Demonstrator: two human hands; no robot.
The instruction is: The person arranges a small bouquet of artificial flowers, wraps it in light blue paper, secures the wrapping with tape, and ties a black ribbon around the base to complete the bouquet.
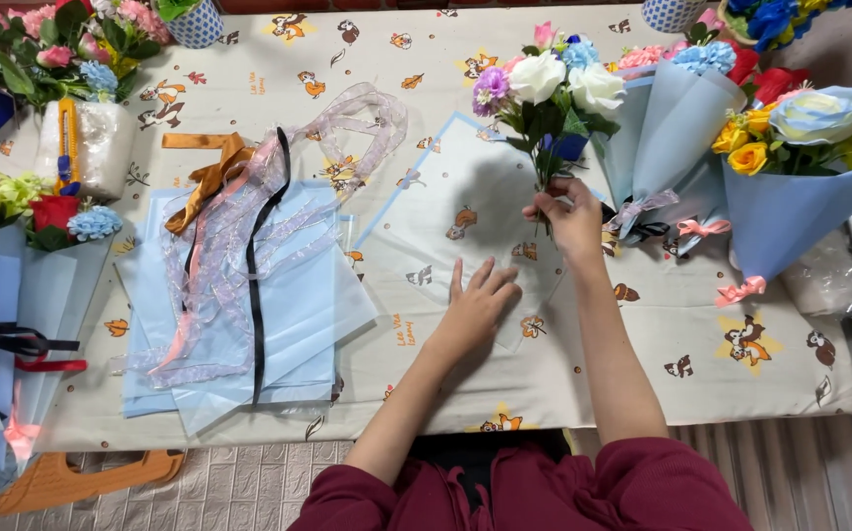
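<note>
Head view: right hand (pixel 571 218) fingers closed round upright flower bunch (pixel 550 93), blooms away; left hand (pixel 475 303) flat, spread.

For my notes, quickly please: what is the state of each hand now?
Left hand: open, flat on the clear wrapping sheet.
Right hand: closed, holding the flower bunch by its stems.
</note>
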